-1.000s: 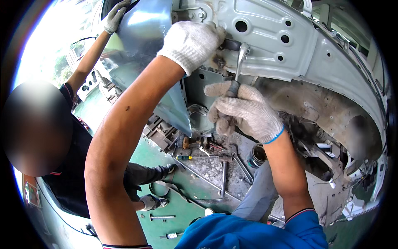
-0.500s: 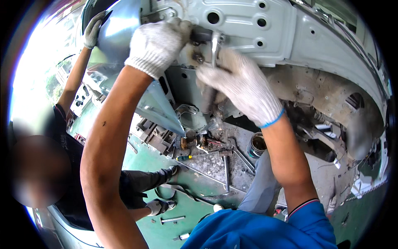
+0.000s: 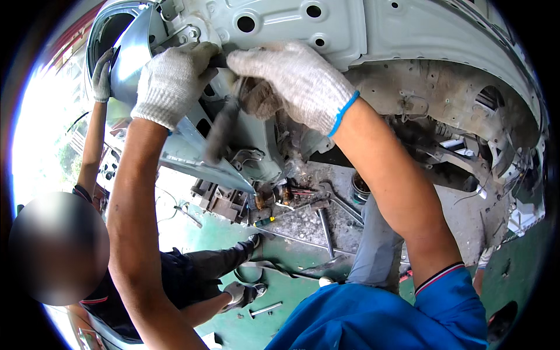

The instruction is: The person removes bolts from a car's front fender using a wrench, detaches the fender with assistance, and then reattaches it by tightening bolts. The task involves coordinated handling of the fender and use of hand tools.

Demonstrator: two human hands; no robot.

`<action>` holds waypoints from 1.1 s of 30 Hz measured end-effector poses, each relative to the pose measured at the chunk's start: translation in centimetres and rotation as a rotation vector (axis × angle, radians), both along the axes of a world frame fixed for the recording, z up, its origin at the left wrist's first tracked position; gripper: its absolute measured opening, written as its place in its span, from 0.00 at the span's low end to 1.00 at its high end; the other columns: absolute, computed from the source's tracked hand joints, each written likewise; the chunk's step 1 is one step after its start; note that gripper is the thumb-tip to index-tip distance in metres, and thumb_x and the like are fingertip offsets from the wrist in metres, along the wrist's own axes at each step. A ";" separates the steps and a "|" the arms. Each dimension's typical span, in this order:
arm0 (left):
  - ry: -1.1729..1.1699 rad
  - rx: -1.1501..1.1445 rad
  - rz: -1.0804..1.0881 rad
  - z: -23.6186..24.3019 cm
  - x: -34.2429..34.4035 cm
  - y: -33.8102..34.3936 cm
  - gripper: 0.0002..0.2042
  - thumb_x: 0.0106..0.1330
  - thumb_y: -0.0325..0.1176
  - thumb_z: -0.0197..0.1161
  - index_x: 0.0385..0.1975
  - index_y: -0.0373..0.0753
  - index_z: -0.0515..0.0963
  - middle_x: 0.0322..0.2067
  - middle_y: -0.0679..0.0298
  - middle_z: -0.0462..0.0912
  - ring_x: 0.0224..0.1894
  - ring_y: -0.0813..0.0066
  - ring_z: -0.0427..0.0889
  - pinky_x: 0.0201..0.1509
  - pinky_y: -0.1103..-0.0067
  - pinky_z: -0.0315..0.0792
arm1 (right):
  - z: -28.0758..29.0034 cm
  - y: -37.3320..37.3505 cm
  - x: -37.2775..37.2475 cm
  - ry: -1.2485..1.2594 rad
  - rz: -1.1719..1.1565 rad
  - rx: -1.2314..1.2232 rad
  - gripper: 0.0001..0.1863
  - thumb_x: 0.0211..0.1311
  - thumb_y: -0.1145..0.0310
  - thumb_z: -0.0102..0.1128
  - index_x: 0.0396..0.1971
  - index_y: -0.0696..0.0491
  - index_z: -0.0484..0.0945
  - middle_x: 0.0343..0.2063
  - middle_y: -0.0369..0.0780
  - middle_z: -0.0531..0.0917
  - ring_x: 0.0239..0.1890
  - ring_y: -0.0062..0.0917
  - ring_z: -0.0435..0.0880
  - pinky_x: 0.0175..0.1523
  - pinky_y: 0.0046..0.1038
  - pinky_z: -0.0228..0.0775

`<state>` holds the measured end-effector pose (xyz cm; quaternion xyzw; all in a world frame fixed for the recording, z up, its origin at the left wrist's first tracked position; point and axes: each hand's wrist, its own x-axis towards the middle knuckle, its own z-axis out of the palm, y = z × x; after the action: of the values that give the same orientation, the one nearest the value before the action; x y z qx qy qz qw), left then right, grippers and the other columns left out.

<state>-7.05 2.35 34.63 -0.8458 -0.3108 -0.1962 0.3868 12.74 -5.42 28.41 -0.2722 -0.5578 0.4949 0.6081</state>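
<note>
My left hand [image 3: 175, 79], in a white knitted glove, is closed round a dark bar-like piece [image 3: 219, 60] against the bare car body [image 3: 274, 26]. My right hand [image 3: 297, 84], gloved with a blue cuff edge, is closed on what looks like a ratchet wrench [image 3: 223, 129]. Its dark handle slants down to the left, smeared by motion. My right fingers cover its head, which sits beside the dark piece; what it engages is hidden. Left of my hands stands a bluish-grey fender panel [image 3: 131, 64].
At left a co-worker's gloved hand [image 3: 101, 76] holds the fender's edge. Below lie a hammer [image 3: 324, 227], a yellow-and-black screwdriver [image 3: 265, 221] and a metal block [image 3: 219, 201]. A can [image 3: 360, 188] stands by my leg. The wheel arch [image 3: 402, 93] opens at right.
My right hand has moved up over the wrench's head, and the handle has swung from nearly upright to a slant down-left. The view has shifted, with the car body now further left.
</note>
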 end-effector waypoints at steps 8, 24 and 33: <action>0.051 -0.067 -0.038 0.4 0.5 0.1 0.17 0.65 0.37 0.67 0.54 0.44 0.80 0.48 0.57 0.85 0.46 0.55 0.87 0.50 0.64 0.81 | 0.4 -0.6 0.1 -0.658 -0.557 0.298 0.15 0.61 0.63 0.64 0.36 0.62 0.82 0.26 0.50 0.86 0.31 0.42 0.89 0.41 0.39 0.81; 0.022 0.287 0.133 2.5 -0.8 -1.4 0.23 0.60 0.34 0.70 0.57 0.46 0.79 0.60 0.60 0.79 0.68 0.59 0.73 0.74 0.63 0.63 | 0.4 2.1 -1.3 -0.543 -0.766 0.330 0.24 0.64 0.52 0.64 0.45 0.59 0.82 0.31 0.52 0.86 0.39 0.46 0.86 0.50 0.42 0.77; 0.194 0.323 0.369 1.3 -0.2 0.4 0.12 0.60 0.34 0.62 0.43 0.46 0.86 0.52 0.60 0.84 0.62 0.61 0.76 0.74 0.57 0.57 | -0.1 3.8 -2.2 -0.485 -0.879 0.492 0.19 0.63 0.55 0.64 0.40 0.58 0.82 0.39 0.53 0.86 0.41 0.49 0.86 0.48 0.44 0.78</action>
<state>-7.22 2.78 35.91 -0.7169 -0.3860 -0.0872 0.5739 10.54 -1.66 28.36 -0.4352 -0.6147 -0.0270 0.6573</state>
